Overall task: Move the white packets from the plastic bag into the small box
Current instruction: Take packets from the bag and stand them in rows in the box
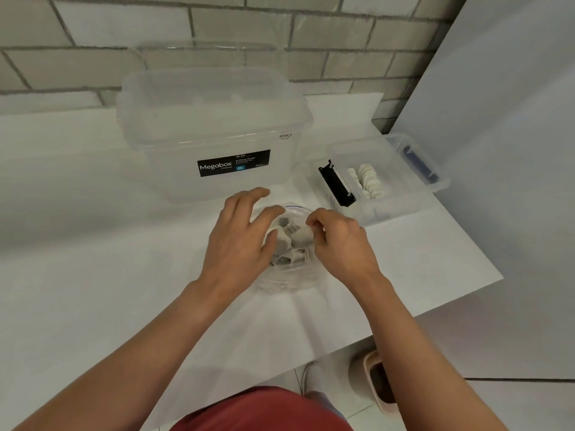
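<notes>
At table [93, 244] centre, bag [289, 279] mouth-up, packets [284, 247] inside. Left hand [239, 237] fingers spread, bracing bag rim; right hand [339, 244] pinches top packet [303, 236]. I judge: lift straight up, clear rim, then carry right to box [404, 202], set upright beside row [368, 180] there.

On the table [93, 244], a plastic bag [286, 276] of packets [289, 242] sits just in front of the Megabox storage box [214, 135]. The small box [401, 194], holding more packets [368, 180], lies to the bag's right, beside the storage box.
</notes>
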The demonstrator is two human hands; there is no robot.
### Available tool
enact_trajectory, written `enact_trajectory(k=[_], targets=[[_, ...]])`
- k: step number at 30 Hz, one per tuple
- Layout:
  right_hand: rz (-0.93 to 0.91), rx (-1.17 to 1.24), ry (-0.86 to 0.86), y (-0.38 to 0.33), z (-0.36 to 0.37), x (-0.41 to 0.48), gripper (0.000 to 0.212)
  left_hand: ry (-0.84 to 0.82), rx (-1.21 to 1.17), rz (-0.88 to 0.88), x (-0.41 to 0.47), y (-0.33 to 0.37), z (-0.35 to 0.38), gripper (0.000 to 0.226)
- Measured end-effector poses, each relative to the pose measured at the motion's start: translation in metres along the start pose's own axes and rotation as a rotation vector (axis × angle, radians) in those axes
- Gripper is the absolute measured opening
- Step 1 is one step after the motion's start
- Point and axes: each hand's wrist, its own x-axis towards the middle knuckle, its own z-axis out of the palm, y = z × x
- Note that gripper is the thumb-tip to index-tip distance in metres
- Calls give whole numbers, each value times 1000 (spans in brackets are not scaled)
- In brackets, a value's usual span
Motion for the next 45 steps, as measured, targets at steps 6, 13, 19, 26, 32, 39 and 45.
enact_trajectory(k=[6, 13, 19, 26, 32, 39, 45], targets=[[-67, 4, 85, 10, -3, -2, 25, -510, -65, -108, 25, -3, 18, 30], [-143, 19, 7, 9, 9, -11, 49, -891, 67, -120, 66, -20, 39, 41], [-157, 61, 52, 9, 1, -14, 46, -819, 182, -45, 66, -30, 47, 24], [-105, 88, 107, 11, -7, -18, 29, -774, 95, 12, 61, -38, 37, 23], [-148, 37, 58, 4, -7, -16, 26, -681, 78, 26, 64, -32, 24, 20], [-200, 59, -35, 0, -13, -13, 23, -655, 29, 27, 73, -23, 14, 30], [-203, -81, 84, 0, -17, -19, 17, -674, -2, 14, 67, -22, 17, 33]])
